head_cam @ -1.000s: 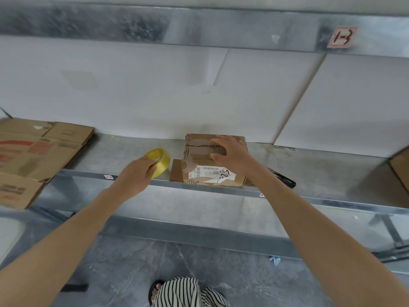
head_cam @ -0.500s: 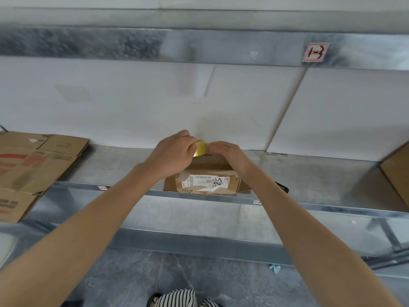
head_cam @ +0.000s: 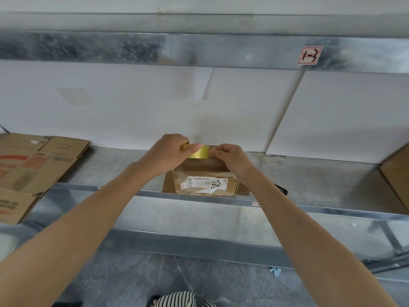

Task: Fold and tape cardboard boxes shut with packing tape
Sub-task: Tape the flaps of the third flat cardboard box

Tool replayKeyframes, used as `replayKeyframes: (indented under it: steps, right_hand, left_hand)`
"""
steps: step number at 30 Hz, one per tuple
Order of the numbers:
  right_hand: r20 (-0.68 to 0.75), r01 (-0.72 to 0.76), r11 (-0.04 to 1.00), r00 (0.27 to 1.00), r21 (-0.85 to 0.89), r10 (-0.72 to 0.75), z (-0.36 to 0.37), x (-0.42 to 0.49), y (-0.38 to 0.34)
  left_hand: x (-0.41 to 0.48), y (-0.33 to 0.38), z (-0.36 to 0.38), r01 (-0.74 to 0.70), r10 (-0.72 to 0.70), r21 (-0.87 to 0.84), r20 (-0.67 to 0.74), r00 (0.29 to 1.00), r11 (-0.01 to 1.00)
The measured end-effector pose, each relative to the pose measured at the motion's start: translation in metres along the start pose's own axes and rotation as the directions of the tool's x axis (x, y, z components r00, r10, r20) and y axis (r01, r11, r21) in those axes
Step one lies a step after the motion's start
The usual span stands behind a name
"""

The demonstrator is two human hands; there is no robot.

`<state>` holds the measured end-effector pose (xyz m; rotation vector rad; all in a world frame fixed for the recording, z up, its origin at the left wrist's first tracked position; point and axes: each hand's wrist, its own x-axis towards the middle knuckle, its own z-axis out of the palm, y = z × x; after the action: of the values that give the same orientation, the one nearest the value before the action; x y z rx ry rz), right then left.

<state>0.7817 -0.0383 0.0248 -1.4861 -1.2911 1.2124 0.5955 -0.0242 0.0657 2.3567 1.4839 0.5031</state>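
Left hand (head_cam: 170,151) curled round yellow tape roll (head_cam: 199,152), held over far top edge of cardboard box (head_cam: 199,185). Right hand (head_cam: 230,158) pinches at roll's face, probably picking up loose end to start strip. Box sits at front edge of shelf (head_cam: 88,187), mid-span. Flattened cardboard (head_cam: 33,169) at left end; black tool (head_cam: 282,190) just right of box, half hidden by forearm. Neither obstructs.

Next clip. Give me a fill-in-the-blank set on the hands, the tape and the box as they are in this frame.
1. The left hand grips and the right hand pinches the packing tape roll, whose colour is ___.
2. The small brown cardboard box sits on a grey metal ___.
3. Its printed label is ___.
4. To the box's ___ lie flattened cardboard sheets.

Missing words: yellow; shelf; white; left.
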Motion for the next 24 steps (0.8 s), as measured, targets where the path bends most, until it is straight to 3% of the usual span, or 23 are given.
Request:
replayKeyframes:
  steps: [6,11,14,20,24]
  right_hand:
    - [0.035,-0.029,0.997,0.999,0.074,0.027,-0.003,0.001,-0.002]
    - [-0.101,-0.002,0.999,0.995,0.038,0.005,-0.002,0.007,0.002]
    - [-0.116,0.020,1.000,0.993,0.016,-0.018,-0.003,0.006,0.004]
    - [-0.177,0.048,0.995,0.984,0.088,-0.031,-0.003,0.008,0.011]
    - [-0.189,0.067,0.988,0.981,0.136,-0.040,-0.004,0.006,0.011]
  left_hand:
    - [0.008,0.010,-0.002,-0.005,0.005,-0.054,0.000,1.000,0.999]
    - [0.005,0.007,-0.011,0.124,-0.103,-0.179,0.119,0.988,0.976]
    - [0.001,0.001,-0.015,0.126,-0.095,-0.206,0.151,0.984,0.970]
    - [0.007,-0.005,-0.019,0.077,-0.075,-0.084,0.025,0.997,0.994]
    - [0.012,-0.010,-0.023,0.109,-0.098,0.155,-0.078,0.992,0.982]
